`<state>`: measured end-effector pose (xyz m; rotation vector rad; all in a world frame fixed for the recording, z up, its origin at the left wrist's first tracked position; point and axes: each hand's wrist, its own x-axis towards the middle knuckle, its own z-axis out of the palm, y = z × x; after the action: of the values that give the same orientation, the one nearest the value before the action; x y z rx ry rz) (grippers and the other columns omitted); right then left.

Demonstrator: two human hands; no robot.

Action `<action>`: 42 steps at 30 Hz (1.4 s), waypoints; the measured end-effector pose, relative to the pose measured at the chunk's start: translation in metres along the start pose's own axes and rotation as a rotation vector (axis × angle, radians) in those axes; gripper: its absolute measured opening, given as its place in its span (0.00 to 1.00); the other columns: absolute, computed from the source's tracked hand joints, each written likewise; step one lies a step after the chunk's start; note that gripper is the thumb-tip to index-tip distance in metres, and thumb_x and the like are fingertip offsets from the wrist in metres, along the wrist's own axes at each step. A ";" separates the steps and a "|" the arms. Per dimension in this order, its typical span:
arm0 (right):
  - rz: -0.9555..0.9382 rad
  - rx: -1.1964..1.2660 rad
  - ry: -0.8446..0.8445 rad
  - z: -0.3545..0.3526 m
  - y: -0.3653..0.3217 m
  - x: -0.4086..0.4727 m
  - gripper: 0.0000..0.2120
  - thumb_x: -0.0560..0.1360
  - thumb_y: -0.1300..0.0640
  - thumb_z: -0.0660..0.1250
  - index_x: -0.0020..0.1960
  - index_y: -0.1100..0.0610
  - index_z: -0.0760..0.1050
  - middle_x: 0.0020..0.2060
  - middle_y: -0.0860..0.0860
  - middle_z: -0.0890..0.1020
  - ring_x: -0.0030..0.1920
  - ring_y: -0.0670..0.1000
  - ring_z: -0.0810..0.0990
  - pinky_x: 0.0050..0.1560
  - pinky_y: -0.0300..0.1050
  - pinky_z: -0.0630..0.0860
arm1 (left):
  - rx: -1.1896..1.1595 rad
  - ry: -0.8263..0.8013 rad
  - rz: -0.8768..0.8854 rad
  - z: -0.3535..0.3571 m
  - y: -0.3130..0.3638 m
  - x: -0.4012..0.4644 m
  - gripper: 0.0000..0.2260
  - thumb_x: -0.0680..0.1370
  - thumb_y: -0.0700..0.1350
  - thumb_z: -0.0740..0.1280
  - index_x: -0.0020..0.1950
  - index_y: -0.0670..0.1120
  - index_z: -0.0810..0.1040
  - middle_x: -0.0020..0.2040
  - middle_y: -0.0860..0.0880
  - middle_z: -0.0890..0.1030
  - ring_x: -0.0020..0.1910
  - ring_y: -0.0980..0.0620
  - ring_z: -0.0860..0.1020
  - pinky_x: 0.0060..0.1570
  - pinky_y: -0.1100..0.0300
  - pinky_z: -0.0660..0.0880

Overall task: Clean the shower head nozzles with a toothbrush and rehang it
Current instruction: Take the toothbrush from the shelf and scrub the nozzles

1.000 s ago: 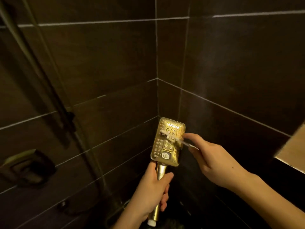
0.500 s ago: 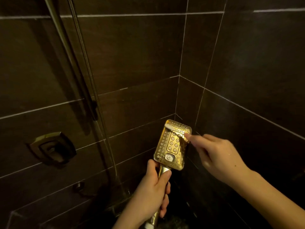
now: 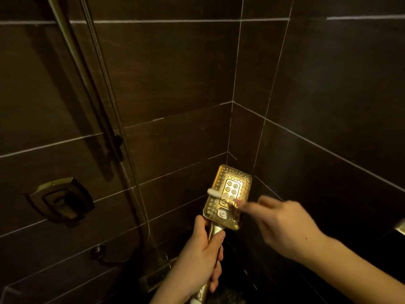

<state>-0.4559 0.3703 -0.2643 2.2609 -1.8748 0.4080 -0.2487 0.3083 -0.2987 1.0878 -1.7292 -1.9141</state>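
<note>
Gripped firmly at the handle by left hand (image 3: 198, 257), fingers wrapped round; shower head (image 3: 229, 195) held upright, face toward camera, low in the tiled corner. Toothbrush (image 3: 215, 194) pinched by right hand (image 3: 282, 224), white bristle end at the face's left edge, shaft blurred. Recommended: short strokes row by row, light pressure, handle kept steady. Noted: gold rectangular face, outer rows of small holes, central panel of ringed nozzles, white button below. Wall bracket (image 3: 60, 201) well apart, left; rehanging not yet done.

No text, brand, number or sign can be read. The white button (image 3: 222, 213) on the gold shower head (image 3: 228, 194) bears a small mark, too blurred to make out.
</note>
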 end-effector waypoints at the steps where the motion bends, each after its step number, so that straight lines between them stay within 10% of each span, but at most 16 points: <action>1: -0.024 -0.010 -0.023 0.003 -0.002 -0.003 0.21 0.77 0.49 0.56 0.69 0.42 0.70 0.40 0.46 0.78 0.22 0.45 0.71 0.20 0.41 0.73 | 0.007 -0.004 -0.003 0.000 -0.001 0.001 0.09 0.83 0.51 0.60 0.59 0.64 0.63 0.40 0.45 0.76 0.23 0.53 0.72 0.21 0.59 0.70; 8: 0.175 -0.109 0.117 -0.012 0.039 0.017 0.23 0.76 0.55 0.62 0.70 0.45 0.71 0.36 0.45 0.73 0.23 0.44 0.70 0.19 0.40 0.70 | 0.059 0.008 0.008 0.010 -0.004 0.002 0.10 0.83 0.50 0.60 0.60 0.62 0.63 0.39 0.47 0.76 0.22 0.53 0.71 0.21 0.59 0.70; 15: -0.094 -0.003 -0.022 0.017 0.005 -0.028 0.24 0.76 0.52 0.58 0.72 0.45 0.70 0.38 0.45 0.75 0.23 0.42 0.62 0.20 0.35 0.61 | 0.145 0.091 -0.001 0.005 -0.007 0.006 0.11 0.83 0.50 0.60 0.61 0.61 0.61 0.39 0.47 0.77 0.23 0.52 0.72 0.21 0.59 0.71; 31: -0.025 -0.007 0.148 0.033 0.051 -0.024 0.23 0.77 0.58 0.59 0.72 0.48 0.67 0.38 0.50 0.75 0.24 0.47 0.68 0.18 0.43 0.68 | 0.336 0.140 0.016 0.013 -0.002 0.012 0.07 0.84 0.50 0.59 0.56 0.58 0.60 0.41 0.47 0.79 0.22 0.55 0.74 0.23 0.61 0.72; 42: -0.061 0.039 0.059 0.046 0.042 -0.028 0.27 0.75 0.57 0.61 0.73 0.45 0.66 0.39 0.48 0.77 0.23 0.49 0.71 0.19 0.44 0.70 | 0.469 0.079 -0.126 0.013 -0.008 0.020 0.21 0.83 0.53 0.58 0.72 0.57 0.52 0.52 0.44 0.80 0.22 0.57 0.76 0.22 0.63 0.72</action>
<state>-0.4969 0.3740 -0.3187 2.2977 -1.7800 0.5009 -0.2694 0.3051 -0.3125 1.4398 -2.1708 -1.5392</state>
